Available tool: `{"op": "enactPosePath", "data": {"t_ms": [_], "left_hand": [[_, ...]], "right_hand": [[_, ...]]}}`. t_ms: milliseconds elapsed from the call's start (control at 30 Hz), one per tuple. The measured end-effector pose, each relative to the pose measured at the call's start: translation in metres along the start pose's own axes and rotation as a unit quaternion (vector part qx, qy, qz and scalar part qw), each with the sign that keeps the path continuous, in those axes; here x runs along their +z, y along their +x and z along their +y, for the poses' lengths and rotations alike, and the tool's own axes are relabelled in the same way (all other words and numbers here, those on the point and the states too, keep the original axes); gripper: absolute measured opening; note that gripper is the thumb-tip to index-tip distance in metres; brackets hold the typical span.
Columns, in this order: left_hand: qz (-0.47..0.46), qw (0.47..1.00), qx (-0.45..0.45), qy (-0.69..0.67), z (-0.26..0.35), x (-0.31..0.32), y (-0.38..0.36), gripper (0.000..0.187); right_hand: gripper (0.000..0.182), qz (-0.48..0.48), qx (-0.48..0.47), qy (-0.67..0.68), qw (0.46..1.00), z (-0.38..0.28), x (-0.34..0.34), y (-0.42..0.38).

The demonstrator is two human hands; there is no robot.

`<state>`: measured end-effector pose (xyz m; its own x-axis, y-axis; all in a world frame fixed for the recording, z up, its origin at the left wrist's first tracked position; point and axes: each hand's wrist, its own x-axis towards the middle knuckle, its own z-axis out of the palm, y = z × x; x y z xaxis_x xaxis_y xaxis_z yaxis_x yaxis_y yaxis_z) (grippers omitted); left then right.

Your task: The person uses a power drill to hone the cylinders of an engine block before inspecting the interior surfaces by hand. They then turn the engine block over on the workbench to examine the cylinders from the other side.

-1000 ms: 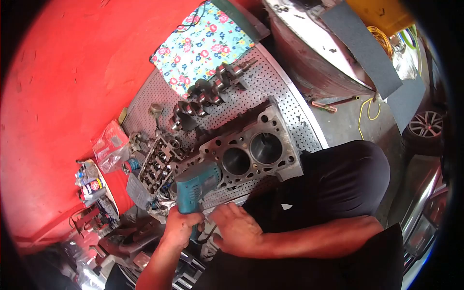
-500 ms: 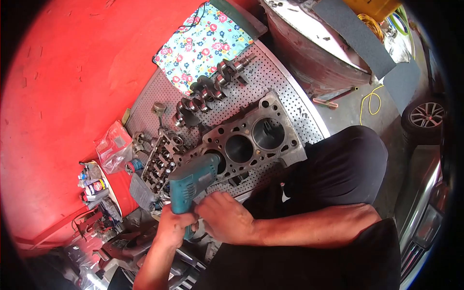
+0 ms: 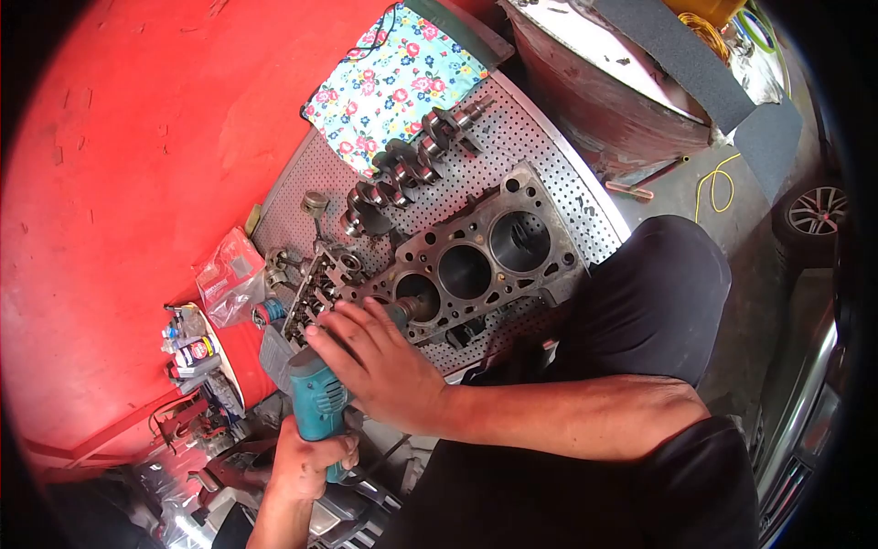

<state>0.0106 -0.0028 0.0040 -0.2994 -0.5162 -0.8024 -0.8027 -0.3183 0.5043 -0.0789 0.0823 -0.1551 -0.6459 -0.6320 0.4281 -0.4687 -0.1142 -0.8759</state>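
Note:
My left hand [image 3: 311,457] is wrapped around the handle of a teal power drill [image 3: 318,403]. My right hand [image 3: 389,366] lies across the drill's front housing, its fingers stretched out and slightly apart; the thumb is hidden. At the drill's front, a round brownish attachment [image 3: 410,306] sits at the edge of a cylinder bore in the engine block [image 3: 489,284]. Two more open bores show farther right in the block. Left of the block, partly behind my fingers, lies a cylinder head with valve parts [image 3: 315,291].
A crankshaft [image 3: 416,165] lies behind the block on the perforated metal table [image 3: 320,165], near a floral cloth [image 3: 398,87]. A piston with its rod [image 3: 315,203] stands to the left. Bottles [image 3: 194,351] sit on a red drum. My knee [image 3: 658,293] is beside the block's right end.
The drill has moved down and left, drawing back from the bore, so its front attachment now shows. My right hand went from beside the handle up onto the drill's front, its fingers extending.

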Motion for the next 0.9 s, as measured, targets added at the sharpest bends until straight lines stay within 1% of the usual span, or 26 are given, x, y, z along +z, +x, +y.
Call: {"op": "enactPosePath", "data": {"t_ms": [133, 233, 333, 433, 533, 900], "left_hand": [[0.011, 1.0, 0.009, 0.021, 0.005, -0.002, -0.002, 0.033], [0.015, 1.0, 0.009, 0.023, 0.01, -0.001, -0.004, 0.034], [0.017, 1.0, 0.004, 0.024, 0.019, 0.0, -0.009, 0.028], [0.02, 0.999, 0.003, 0.048, 0.023, -0.005, -0.012, 0.027], [0.03, 0.998, -0.001, 0.047, 0.029, -0.001, -0.015, 0.026], [0.028, 0.999, -0.001, 0.042, 0.027, 0.004, -0.007, 0.024]], "right_hand": [[0.09, 0.02, -0.015, 0.016, 1.0, -0.001, 0.003, 0.006], [0.089, 0.016, -0.012, 0.032, 0.999, -0.002, -0.001, 0.01], [0.089, 0.026, -0.017, 0.032, 0.999, -0.003, -0.001, 0.014], [0.091, 0.036, -0.024, 0.028, 0.999, -0.005, -0.001, 0.016], [0.091, 0.037, -0.02, 0.045, 0.998, -0.005, -0.001, 0.018], [0.093, 0.028, -0.014, 0.04, 0.999, 0.0, -0.003, 0.016]]}}
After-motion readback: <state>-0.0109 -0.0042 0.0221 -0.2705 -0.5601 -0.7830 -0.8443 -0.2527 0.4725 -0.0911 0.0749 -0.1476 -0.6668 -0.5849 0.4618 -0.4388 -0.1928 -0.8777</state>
